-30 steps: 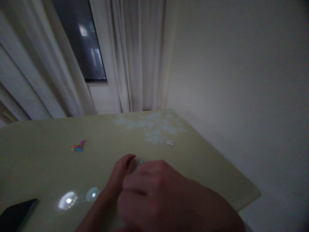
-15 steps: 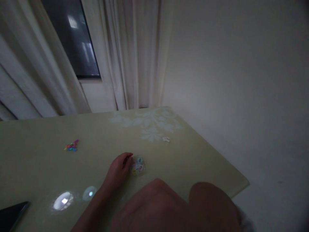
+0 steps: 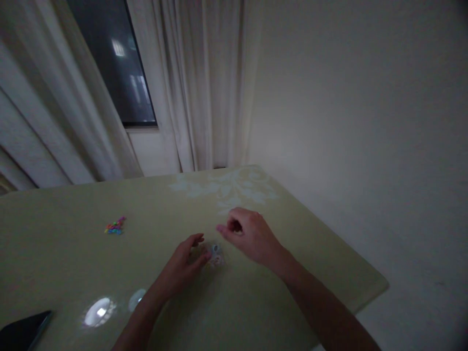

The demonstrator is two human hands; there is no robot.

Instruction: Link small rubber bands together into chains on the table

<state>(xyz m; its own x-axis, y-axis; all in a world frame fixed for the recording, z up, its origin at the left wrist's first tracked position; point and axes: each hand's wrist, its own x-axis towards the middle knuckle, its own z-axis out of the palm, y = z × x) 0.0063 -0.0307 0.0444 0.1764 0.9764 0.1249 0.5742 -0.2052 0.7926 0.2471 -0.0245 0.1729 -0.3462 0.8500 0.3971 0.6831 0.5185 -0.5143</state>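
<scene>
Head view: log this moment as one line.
left hand: thumb over clear container | right hand: curled, contents unclear | colourful pieces: on table, left of hands | dark object: lower left corner

I look through one camera worn on the person's head, facing forward and down over the glossy pale-green, leaf-patterned table (image 3: 164, 209) toward cream fabric curtains (image 3: 223, 87); the bare left hand (image 3: 181, 263) and bare right hand (image 3: 252, 236) are near, below centre.

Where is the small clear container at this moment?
In the head view, the small clear container is on the table, below centre, by the left hand and to the lower left of the right hand.
</scene>
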